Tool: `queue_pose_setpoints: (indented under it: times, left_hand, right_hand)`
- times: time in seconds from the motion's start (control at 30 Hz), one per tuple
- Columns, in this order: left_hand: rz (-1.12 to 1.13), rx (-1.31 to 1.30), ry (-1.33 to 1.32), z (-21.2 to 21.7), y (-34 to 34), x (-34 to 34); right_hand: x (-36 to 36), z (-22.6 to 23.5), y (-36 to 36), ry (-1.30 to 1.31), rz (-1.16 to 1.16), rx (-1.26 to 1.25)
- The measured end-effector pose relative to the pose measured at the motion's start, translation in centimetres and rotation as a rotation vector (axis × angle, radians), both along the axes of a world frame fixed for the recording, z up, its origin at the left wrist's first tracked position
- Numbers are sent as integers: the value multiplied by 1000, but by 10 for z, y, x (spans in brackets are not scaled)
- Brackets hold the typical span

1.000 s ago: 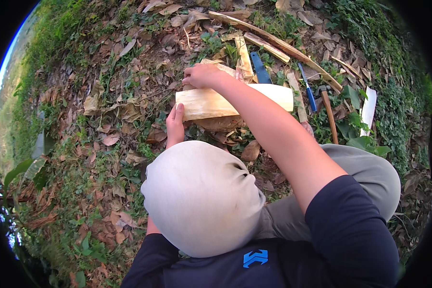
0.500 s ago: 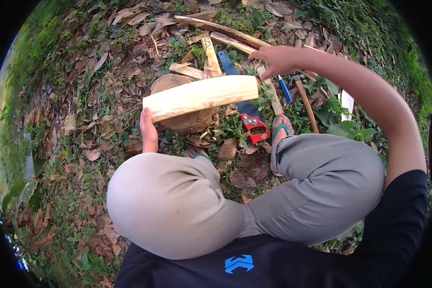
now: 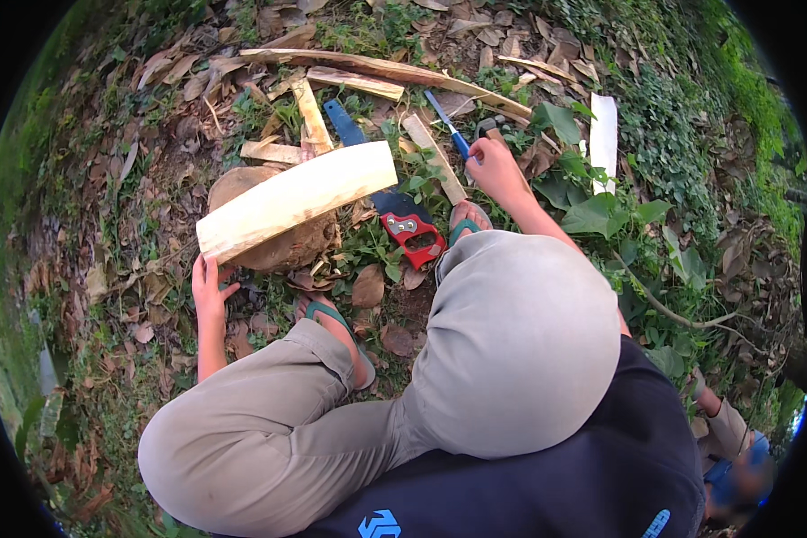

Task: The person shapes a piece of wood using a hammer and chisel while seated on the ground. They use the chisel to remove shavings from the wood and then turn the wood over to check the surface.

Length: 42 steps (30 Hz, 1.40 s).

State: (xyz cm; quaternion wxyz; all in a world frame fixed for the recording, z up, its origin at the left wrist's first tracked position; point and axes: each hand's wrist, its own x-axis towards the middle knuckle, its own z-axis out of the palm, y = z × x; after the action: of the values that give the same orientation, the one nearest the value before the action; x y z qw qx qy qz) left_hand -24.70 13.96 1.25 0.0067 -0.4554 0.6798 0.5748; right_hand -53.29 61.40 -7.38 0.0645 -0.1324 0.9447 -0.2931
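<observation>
A pale, slightly curved piece of wood [image 3: 296,199] leans over the top of a cut log stump [image 3: 291,247]. My left hand [image 3: 211,289] holds its lower left end, fingertips on the edge and thumb apart. Right of the stump, my right hand [image 3: 500,170] is closed around the wooden handle of a hammer [image 3: 495,134]; my hand and forearm hide most of that handle. Just left of those fingers lies a slim tool with a blue handle [image 3: 460,145]. A handsaw with a red grip [image 3: 412,235] lies between the stump and my right foot, its blade partly under the wood.
Long split wood strips [image 3: 376,65] lie beyond the stump, with shorter offcuts [image 3: 312,112] nearer. A flat stick [image 3: 435,157] reaches toward my right sandal. A white strip [image 3: 603,139] lies among leaves at right. Another person [image 3: 735,448] is at the lower right edge.
My right hand has come down from above the tools to the hammer and closed on its handle. My left hand stays at the wood's end. The view has swung to the right.
</observation>
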Motion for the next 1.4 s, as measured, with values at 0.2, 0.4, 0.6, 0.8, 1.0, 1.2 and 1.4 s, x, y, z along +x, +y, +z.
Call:
queue_pose_setpoints:
  times: [0.2, 0.4, 0.6, 0.8, 1.0, 1.2, 1.4]
  left_hand:
    - [256, -62, 159, -24, -5, 41]
    - [342, -179, 270, -22, -12, 34]
    - [332, -216, 319, -20, -15, 22]
    - [294, -237, 317, -33, -16, 35]
    - [315, -230, 274, -40, -8, 60]
    - [234, -64, 170, -26, -19, 33]
    - [11, -75, 78, -27, -33, -21]
  right_hand:
    - [7, -15, 7, 236, -135, 229]
    - [-5, -8, 43, 59, -113, 249]
    - [-12, -19, 49, -50, -280, 533]
    - [-36, -18, 45, -279, -176, 724]
    - [-16, 30, 13, -155, -461, 425]
    - [-18, -14, -3, -185, -282, 244]
    - [-9, -43, -5, -153, -200, 412]
